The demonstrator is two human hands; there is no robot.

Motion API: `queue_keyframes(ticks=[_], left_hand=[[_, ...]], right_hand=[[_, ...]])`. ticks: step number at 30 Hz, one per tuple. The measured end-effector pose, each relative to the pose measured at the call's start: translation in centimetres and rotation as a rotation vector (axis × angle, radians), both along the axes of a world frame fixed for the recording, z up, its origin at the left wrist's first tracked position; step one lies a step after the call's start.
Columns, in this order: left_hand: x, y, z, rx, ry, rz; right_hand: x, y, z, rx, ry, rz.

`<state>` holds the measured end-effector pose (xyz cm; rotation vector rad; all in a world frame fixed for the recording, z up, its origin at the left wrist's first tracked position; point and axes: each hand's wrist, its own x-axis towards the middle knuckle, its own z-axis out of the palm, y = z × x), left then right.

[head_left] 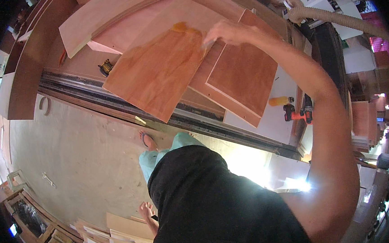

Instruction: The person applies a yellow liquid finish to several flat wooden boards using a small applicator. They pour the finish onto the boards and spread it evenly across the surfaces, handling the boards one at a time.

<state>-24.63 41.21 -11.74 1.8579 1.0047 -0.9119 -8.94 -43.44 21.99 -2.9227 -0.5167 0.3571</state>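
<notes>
My right hand (227, 32) reaches across to the right edge of a reddish plywood panel (153, 77). Its fingers are pinched together around something thin that I cannot make out. A wet amber patch of glue or finish (182, 28) lies on the panel's far part, left of this hand. The near part of the panel looks darker than its pale far part. My left hand (146, 210) hangs low beside my body, away from the panel, its fingers loosely curled and a little apart with nothing seen in them.
Right of the panel lie stacked plywood pieces (245, 73), an orange-yellow bottle (281, 101) and a cordless drill (298, 113). A tape measure (105, 67) sits at its left. Beyond is a curved board (110, 16). A dark metal rail (88, 92) runs along the near side.
</notes>
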Motion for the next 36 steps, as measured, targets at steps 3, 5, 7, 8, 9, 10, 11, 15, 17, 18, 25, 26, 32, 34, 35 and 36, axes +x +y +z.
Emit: queue_keyframes(ticks=[3,5,7,8,9,10,11,15,17,18,25,26,32,34,35,36], left_hand=[[-0.4,2.1,-1.3,0.041,-0.001,-0.031],[0.9,2.4,-0.7,0.012,-0.069,-0.033],[1.8,2.3,0.4,0.013,-0.111,-0.019],[2.2,1.7,0.9,0.024,-0.128,0.0],[2.5,1.7,1.9,0.052,-0.158,0.038],[2.8,1.5,2.9,0.059,-0.116,-0.006],[3.1,0.8,4.1,0.074,-0.114,-0.06],[5.2,-1.1,4.6,0.098,-0.076,-0.114],[6.7,-1.7,4.9,0.084,-0.113,-0.158],[8.0,-1.3,4.4,0.062,-0.149,-0.181],[9.7,-1.9,5.9,0.086,-0.291,-0.131],[8.1,0.1,4.3,0.092,-0.311,-0.125],[9.1,-6.5,10.3,0.033,-0.279,-0.075],[10.7,-1.7,7.3,0.001,-0.41,-0.125],[12.1,-1.7,7.8,-0.029,-0.483,-0.151],[14.9,-3.1,8.5,-0.068,-0.555,-0.181]], right_hand=[[1.7,-0.6,-1.2,0.046,-0.158,-0.059],[1.9,-0.6,-3.5,0.076,-0.179,-0.128],[0.1,-0.6,-5.8,0.013,-0.237,-0.12],[-0.5,-0.2,-6.4,-0.017,-0.269,-0.111],[-0.3,0.3,-6.0,-0.039,-0.238,-0.101],[-0.6,0.4,-4.7,-0.061,-0.209,-0.086],[-1.0,0.2,-3.9,-0.084,-0.169,-0.089],[0.1,0.0,-1.3,-0.058,-0.139,-0.115],[1.8,1.4,-2.0,-0.096,-0.147,-0.118],[1.9,1.3,-2.8,-0.079,-0.138,-0.128],[-3.3,1.6,-2.7,-0.181,0.112,-0.088],[-3.1,2.0,-1.2,-0.271,0.263,-0.052],[1.4,1.2,0.6,-0.015,-0.307,-0.058],[6.5,6.1,0.5,0.056,-0.292,-0.213],[8.4,8.6,0.7,0.08,-0.28,-0.288],[9.6,10.0,0.4,0.057,-0.313,-0.32]])
